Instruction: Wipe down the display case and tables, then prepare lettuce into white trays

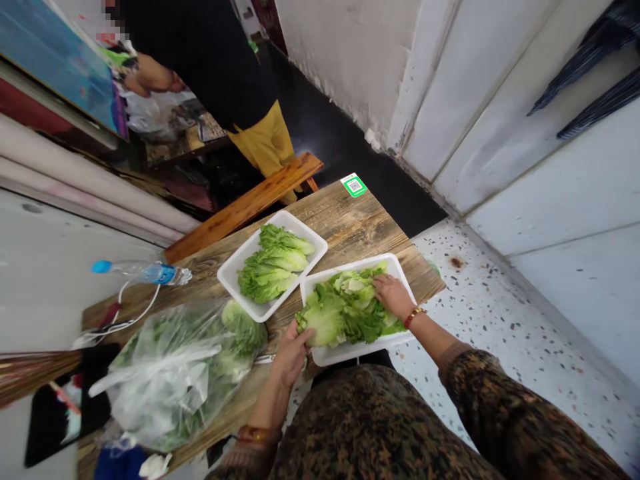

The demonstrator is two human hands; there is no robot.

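At the table's near edge a white plastic tray (pixel 327 355) is filled with loose green lettuce leaves (pixel 363 313). My left hand (pixel 290 353) is closed on a large lettuce leaf (pixel 324 319) at the tray's left side, its thumb on top. Over the right part of the same tray, my right hand (pixel 394 297) has its fingers curled into the lettuce; the fingertips are partly hidden among the leaves. Just beyond, a second white tray (pixel 231 272) bears several pale-stemmed lettuce pieces (pixel 275 263) laid side by side.
A clear plastic bag of greens (pixel 185 373) covers the table's left part. Behind it lie a water bottle (pixel 145 271) and white cable. A QR-code card (pixel 354 185) sits at the far corner. Past the wooden bench (pixel 250 203) stands a person in black (pixel 200 60).
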